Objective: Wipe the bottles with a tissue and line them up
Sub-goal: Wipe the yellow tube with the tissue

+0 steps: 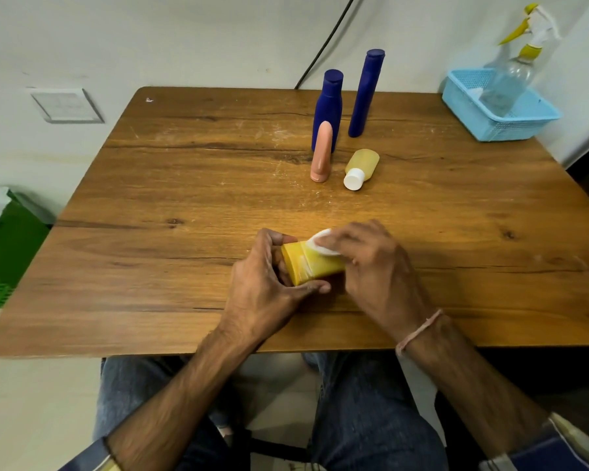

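Near the front edge of the wooden tabletop (pixel 184 164), a little right of its middle, both hands are closed around one yellow bottle (pixel 312 266) lying on its side, its long axis running left to right with the flat base toward the left hand (pixel 264 283). That hand clamps the base end between thumb and fingers, while the right hand (pixel 371 263) covers the other end and presses a folded white tissue (pixel 322 244) onto the upper far side of the bottle. Wiping looks to be under way. The rest wait toward the back edge, straight ahead and slightly right of the hands: a short blue bottle (pixel 329 107) and a tall blue bottle (pixel 366 93) upright, a pink tube (pixel 321 153) standing just in front of the short one, and a pale yellow bottle with white cap (pixel 361 168) lying on its side, cap toward the person. They sit nearer the right hand, so that reach seems the likelier one
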The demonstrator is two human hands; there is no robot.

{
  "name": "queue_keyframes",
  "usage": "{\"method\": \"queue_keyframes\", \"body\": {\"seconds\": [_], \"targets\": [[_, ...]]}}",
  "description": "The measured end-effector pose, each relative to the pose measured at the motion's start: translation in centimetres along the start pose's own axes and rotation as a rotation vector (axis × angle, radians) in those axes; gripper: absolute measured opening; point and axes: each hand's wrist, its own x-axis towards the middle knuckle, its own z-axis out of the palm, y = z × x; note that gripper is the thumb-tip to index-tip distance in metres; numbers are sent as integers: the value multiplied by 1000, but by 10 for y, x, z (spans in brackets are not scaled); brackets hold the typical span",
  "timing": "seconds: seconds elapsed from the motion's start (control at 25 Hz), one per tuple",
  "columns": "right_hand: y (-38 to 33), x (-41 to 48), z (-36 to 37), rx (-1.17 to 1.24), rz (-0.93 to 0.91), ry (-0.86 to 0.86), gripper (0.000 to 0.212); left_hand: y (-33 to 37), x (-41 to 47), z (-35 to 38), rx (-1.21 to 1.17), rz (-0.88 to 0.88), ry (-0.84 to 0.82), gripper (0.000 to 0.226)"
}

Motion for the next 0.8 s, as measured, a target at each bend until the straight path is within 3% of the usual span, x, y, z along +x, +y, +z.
{"method": "queue_keyframes", "body": {"seconds": [0.12,0.32,0.48,0.68,0.8], "targets": [[11,6,0,-50,129,53,49,-1,0,1,0,-29,12,73],[-23,-12,3,92,-142,-49,40,-2,1,0,40,-56,37,65],[16,3,2,-26,89,68,46,2,1,0,45,-60,41,73],[-22,-15,8,117,-173,-14,43,0,1,1,19,-75,49,59],[2,-9,3,54,-81,11,46,2,2,1,37,-88,69,67]]}}
